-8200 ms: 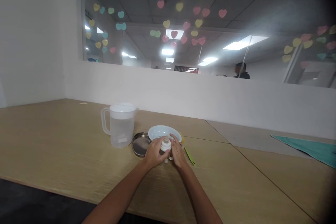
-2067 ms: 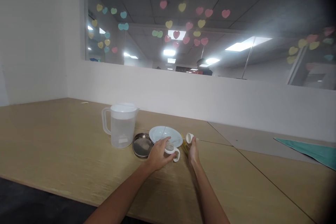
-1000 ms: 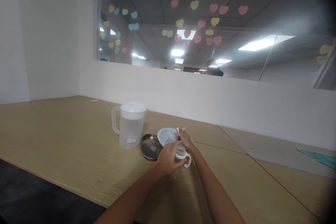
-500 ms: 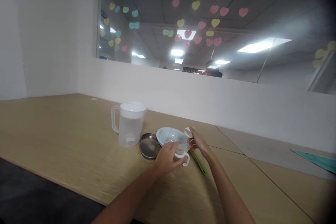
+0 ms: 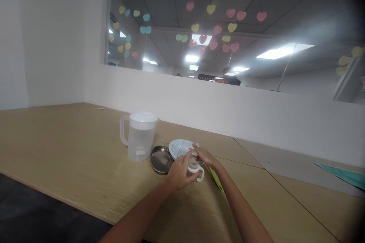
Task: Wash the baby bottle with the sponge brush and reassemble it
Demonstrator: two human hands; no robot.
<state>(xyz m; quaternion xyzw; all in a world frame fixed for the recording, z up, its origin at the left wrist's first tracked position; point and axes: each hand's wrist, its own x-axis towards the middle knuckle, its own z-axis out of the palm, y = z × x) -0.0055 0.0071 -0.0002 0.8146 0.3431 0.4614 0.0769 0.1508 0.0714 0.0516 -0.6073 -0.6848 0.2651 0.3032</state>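
Observation:
My left hand (image 5: 179, 172) is closed around a small clear jar with a white rim and handle (image 5: 193, 164). My right hand (image 5: 205, 155) pinches a small white cap (image 5: 195, 153) just above the jar's mouth. Whether the cap touches the jar I cannot tell. Behind both hands a pale blue-white bowl (image 5: 176, 147) is partly covered by them. Left of my left hand lies a shallow round metal tin (image 5: 161, 160). A green handle (image 5: 216, 179) slants out beneath my right wrist, its far end hidden.
A translucent lidded pitcher (image 5: 141, 140) stands on the wooden table (image 5: 85, 152) to the left of the tin. At the far right lies a teal cloth-like piece (image 5: 342, 174). A wall with a window (image 5: 228, 106) borders the table's back edge.
My right hand has brought the white cap left and slightly down, from beside the bowl to above the jar. My left hand keeps its hold on the jar.

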